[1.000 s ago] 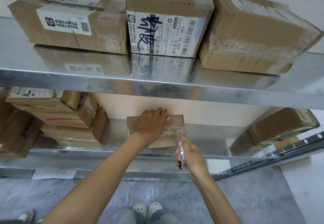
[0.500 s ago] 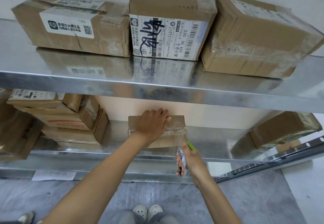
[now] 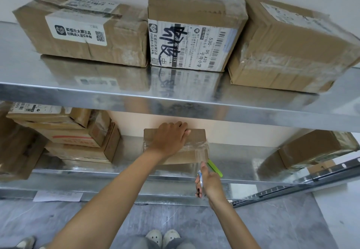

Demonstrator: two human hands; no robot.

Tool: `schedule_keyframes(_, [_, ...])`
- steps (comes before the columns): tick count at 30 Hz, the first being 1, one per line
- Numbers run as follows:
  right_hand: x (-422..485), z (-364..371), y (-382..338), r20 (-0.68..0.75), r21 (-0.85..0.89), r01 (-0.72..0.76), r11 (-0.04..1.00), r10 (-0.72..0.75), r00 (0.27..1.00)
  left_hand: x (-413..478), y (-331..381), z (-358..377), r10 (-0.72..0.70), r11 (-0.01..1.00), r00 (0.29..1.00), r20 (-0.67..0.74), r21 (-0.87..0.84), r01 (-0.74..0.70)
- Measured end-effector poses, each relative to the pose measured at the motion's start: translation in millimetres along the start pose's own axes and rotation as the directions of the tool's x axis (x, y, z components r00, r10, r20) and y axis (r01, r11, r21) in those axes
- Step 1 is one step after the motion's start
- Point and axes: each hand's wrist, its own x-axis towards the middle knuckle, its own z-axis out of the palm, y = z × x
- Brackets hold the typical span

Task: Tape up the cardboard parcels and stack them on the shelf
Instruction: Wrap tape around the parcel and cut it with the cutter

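A small cardboard parcel [image 3: 196, 141] wrapped in clear tape lies on the lower metal shelf [image 3: 126, 163], near the middle. My left hand [image 3: 169, 137] rests flat on its top, fingers reaching the far edge. My right hand [image 3: 209, 182] is at the parcel's near right corner and grips a tape dispenser with a green blade [image 3: 214, 168] seen edge-on. A strip of clear tape [image 3: 201, 154] runs from the dispenser up over the parcel's right end.
Three taped parcels [image 3: 194, 34] stand side by side on the upper shelf [image 3: 175, 100]. A stack of boxes [image 3: 74, 133] fills the lower shelf's left, one box [image 3: 315, 147] lies at its right. My shoes [image 3: 163, 238] show on the grey floor below.
The right hand with the dispenser has shifted slightly up and right along the parcel's corner. The left hand stays on the parcel. The view has tilted down a little.
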Motion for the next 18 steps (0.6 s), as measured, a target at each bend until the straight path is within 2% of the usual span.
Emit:
schedule_keyframes(2, [1.8,-1.7,-4.9,0.035,0.0,-0.009,1.0,0.009,0.999,6.5,-3.1,-2.8,-0.021,0.997,0.999,0.043,-0.075,0.024])
schedule_keyframes(6, [-3.0,-5.3,-9.2,0.092,0.0,-0.021,1.0,0.021,0.996,10.0,-7.6,-3.7,-0.019,0.978,0.974,0.225,-0.197,0.064])
schedule_keyframes(10, [-5.3,-0.2,-5.4,0.073,-0.036,0.031,0.999,-0.029,0.997,8.0,-1.3,2.0,-0.011,1.0,0.965,0.261,0.014,0.008])
schedule_keyframes(14, [-7.7,-2.6,-7.0,0.102,-0.021,-0.005,1.0,0.007,0.995,5.4,29.9,4.8,0.002,0.984,0.913,0.407,-0.166,0.072])
schedule_keyframes(18, [-4.9,-1.5,-9.8,0.11,-0.033,-0.003,0.999,0.007,0.994,0.9,37.0,10.8,-0.049,0.983,0.956,0.288,-0.158,0.098])
